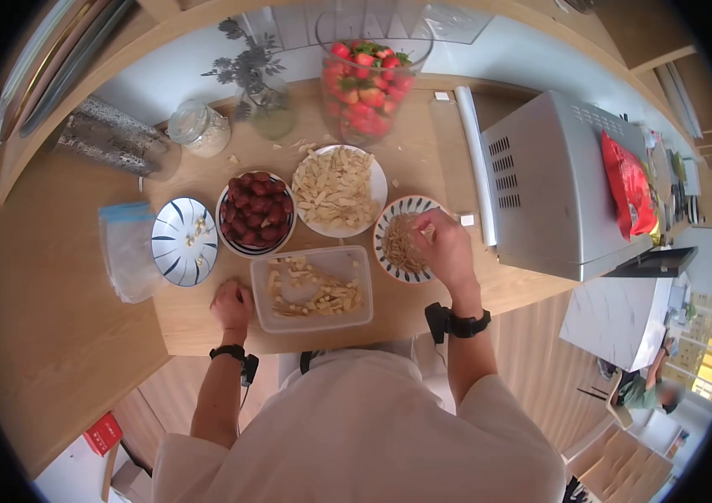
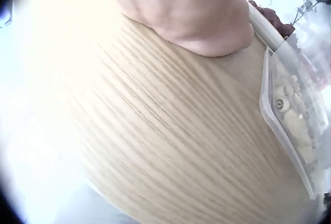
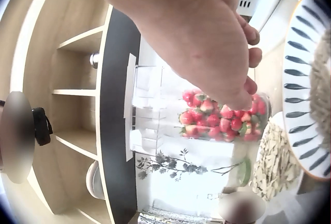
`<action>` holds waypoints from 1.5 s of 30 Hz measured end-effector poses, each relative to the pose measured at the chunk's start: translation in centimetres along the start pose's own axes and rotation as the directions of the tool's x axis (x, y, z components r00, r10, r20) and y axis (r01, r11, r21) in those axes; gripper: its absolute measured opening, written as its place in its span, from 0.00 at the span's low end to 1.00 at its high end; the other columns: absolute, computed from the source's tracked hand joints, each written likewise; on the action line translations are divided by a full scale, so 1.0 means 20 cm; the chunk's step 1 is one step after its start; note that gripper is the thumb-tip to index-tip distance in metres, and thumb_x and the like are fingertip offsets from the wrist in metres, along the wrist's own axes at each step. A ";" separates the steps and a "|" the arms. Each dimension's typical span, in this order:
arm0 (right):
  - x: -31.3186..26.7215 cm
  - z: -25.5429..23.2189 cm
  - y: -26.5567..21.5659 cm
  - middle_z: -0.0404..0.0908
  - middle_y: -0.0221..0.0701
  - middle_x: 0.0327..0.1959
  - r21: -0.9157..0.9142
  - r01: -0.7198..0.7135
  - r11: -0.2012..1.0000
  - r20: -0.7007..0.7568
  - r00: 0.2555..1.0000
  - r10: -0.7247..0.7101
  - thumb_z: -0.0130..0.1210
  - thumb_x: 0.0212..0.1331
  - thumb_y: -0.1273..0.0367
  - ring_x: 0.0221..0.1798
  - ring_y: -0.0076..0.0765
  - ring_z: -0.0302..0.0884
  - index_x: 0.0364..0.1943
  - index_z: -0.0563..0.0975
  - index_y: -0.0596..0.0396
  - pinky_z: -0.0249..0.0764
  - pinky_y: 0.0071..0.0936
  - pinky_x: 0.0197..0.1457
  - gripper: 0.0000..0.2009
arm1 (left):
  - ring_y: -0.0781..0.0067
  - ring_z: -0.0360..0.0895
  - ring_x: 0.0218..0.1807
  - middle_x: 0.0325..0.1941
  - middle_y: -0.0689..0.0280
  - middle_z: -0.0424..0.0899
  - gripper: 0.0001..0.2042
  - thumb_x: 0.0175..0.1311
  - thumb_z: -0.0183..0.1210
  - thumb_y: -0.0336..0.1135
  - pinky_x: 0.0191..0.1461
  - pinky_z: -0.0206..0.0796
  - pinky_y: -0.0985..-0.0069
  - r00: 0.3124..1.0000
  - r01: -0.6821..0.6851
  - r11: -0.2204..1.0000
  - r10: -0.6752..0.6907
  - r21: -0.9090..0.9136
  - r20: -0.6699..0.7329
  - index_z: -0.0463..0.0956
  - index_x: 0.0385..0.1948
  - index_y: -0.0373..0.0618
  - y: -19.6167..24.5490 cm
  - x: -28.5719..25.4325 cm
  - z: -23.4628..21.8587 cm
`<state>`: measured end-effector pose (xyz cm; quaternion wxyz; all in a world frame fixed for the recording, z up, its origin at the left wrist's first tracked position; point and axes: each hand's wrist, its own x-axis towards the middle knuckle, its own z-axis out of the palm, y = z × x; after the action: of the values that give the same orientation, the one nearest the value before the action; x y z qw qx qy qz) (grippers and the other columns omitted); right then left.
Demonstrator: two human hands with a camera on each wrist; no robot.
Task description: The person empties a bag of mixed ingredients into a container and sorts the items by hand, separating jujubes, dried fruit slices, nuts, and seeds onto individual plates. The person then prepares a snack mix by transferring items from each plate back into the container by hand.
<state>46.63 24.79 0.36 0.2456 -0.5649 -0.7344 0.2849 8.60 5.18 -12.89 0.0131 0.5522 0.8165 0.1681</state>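
Observation:
The left hand (image 1: 232, 306) rests on the wooden table with loosely curled fingers, left of a clear plastic container (image 1: 312, 325) of pale pieces. In the left wrist view, that hand (image 2: 191, 14) lies beside the same container (image 2: 266, 97). Over a striped bowl (image 1: 383, 253) of thin beige strips (image 1: 404, 247), the right hand (image 1: 450, 251) hangs with bent fingers. The right wrist view shows several fingertips of this hand (image 3: 196, 43) near the striped bowl (image 3: 296, 100); whether they pinch a small piece is hidden.
Behind the container stand a bowl of dark red fruit (image 1: 255, 210) and a plate of pale slices (image 1: 335, 189). A striped plate (image 1: 173, 239) with small bits and plastic bags (image 1: 125, 260) lie left. Strawberries (image 1: 368, 88) fill a glass vessel. A silver appliance (image 1: 540, 184) stands right.

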 end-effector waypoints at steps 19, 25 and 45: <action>-0.15 0.09 -0.17 0.81 0.30 0.33 -0.023 0.118 0.993 0.217 0.970 -0.110 0.62 0.56 0.68 0.34 0.42 0.83 0.36 0.77 0.50 0.77 0.38 0.35 0.07 | 0.53 0.76 0.24 0.20 0.63 0.75 0.08 0.54 0.55 0.37 0.26 0.67 0.58 0.998 0.051 0.997 -0.049 0.054 -0.042 0.68 0.18 0.50 0.00 0.00 0.01; -0.20 0.21 -0.29 0.81 0.31 0.32 -0.049 0.182 0.982 0.306 0.939 -0.159 0.60 0.56 0.68 0.34 0.41 0.83 0.35 0.77 0.50 0.77 0.38 0.35 0.05 | 0.53 0.77 0.27 0.23 0.61 0.77 0.07 0.53 0.55 0.36 0.28 0.68 0.57 0.991 -0.130 0.992 0.129 -0.004 -0.020 0.69 0.19 0.49 -0.03 0.02 -0.01; -0.37 0.72 -0.37 0.83 0.45 0.31 -0.478 0.003 0.878 0.371 0.907 0.199 0.52 0.52 0.77 0.38 0.54 0.83 0.32 0.80 0.56 0.79 0.45 0.40 0.06 | 0.57 0.78 0.30 0.23 0.63 0.77 0.06 0.49 0.58 0.38 0.33 0.71 0.60 0.959 -0.201 0.946 0.243 -0.253 0.146 0.73 0.19 0.48 -0.10 0.08 -0.07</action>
<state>33.50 14.08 -5.22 -0.0723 -0.5720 -0.7859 0.2234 5.85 5.58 -11.97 0.1310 0.6481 0.7187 0.2149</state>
